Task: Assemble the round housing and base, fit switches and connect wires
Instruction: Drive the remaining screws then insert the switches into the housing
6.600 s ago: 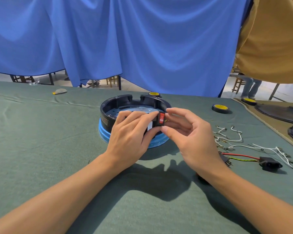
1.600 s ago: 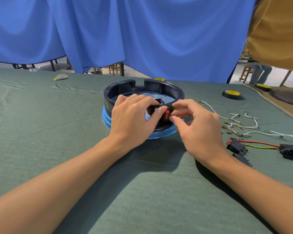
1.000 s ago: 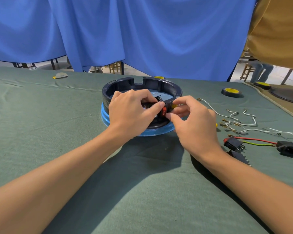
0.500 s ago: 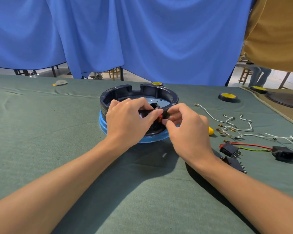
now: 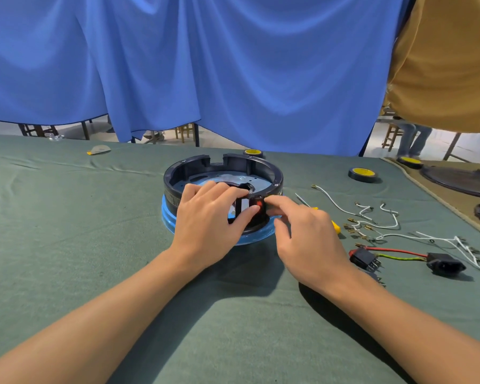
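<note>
A round black housing (image 5: 272, 176) sits on a blue base (image 5: 168, 218) in the middle of the green-covered table. A red rocker switch (image 5: 258, 203) sits in an opening in the housing's near wall. My left hand (image 5: 208, 221) grips that near wall, fingers curled over the rim and the thumb on the outside just below the switch. My right hand (image 5: 306, 236) reaches in from the right, its fingertips pinching the switch's right edge. The switch's rear and terminals are hidden by my fingers.
Right of the housing lie loose white wires (image 5: 372, 217), a yellow-handled screwdriver (image 5: 335, 226), a second switch (image 5: 363, 257) wired to a black power socket (image 5: 445, 266), and a tape roll (image 5: 362, 174). Dark round plates (image 5: 460, 178) lie far right. A person in mustard clothing (image 5: 441, 65) stands there.
The red switch went from being held in front of the housing to sitting in the near wall's opening. Both hands stayed at it; my left thumb shifted under the switch.
</note>
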A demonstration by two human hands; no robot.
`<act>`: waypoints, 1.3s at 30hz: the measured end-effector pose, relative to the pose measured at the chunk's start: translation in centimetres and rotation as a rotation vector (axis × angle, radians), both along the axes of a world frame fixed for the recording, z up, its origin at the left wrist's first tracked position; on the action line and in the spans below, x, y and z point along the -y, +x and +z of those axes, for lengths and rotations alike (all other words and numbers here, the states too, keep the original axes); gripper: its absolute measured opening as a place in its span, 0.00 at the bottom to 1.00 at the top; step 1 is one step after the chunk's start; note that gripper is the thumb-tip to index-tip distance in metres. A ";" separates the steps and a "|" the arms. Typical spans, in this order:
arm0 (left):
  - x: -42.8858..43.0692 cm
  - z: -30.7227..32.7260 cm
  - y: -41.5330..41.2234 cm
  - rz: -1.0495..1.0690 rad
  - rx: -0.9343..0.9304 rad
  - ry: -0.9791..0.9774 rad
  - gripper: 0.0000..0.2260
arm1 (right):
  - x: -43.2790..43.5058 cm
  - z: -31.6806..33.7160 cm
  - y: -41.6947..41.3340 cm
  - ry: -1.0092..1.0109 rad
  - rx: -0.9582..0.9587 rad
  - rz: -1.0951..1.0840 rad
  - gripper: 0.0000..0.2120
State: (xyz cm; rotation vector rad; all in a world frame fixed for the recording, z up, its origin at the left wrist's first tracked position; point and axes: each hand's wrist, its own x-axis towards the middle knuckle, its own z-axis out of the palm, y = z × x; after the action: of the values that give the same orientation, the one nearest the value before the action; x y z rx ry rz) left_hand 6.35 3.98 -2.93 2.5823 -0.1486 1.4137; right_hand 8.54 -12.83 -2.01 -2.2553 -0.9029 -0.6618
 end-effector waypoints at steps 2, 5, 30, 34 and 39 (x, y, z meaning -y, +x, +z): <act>0.0 0.0 -0.1 0.011 -0.024 0.000 0.14 | -0.1 -0.1 -0.3 -0.031 0.027 -0.009 0.20; 0.1 0.1 -0.1 0.011 -0.054 -0.016 0.13 | -0.2 -0.2 -0.7 -0.085 0.046 -0.027 0.23; 0.1 -0.2 -0.5 0.021 -0.097 0.017 0.09 | 8.4 4.5 0.7 -0.750 -0.389 0.058 0.23; 0.3 -0.3 -0.6 0.020 -0.049 0.034 0.12 | 7.8 4.3 0.3 -0.658 -0.324 0.096 0.19; 1.0 0.4 -1.1 -0.087 0.156 0.184 0.12 | 5.9 2.7 -0.3 -0.109 -0.190 0.142 0.21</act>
State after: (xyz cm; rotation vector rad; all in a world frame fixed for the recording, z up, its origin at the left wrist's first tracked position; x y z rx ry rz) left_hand 5.27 3.00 -2.57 2.5678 -0.4273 1.6389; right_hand 8.19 -18.72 0.72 -2.2780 -1.0136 -0.3353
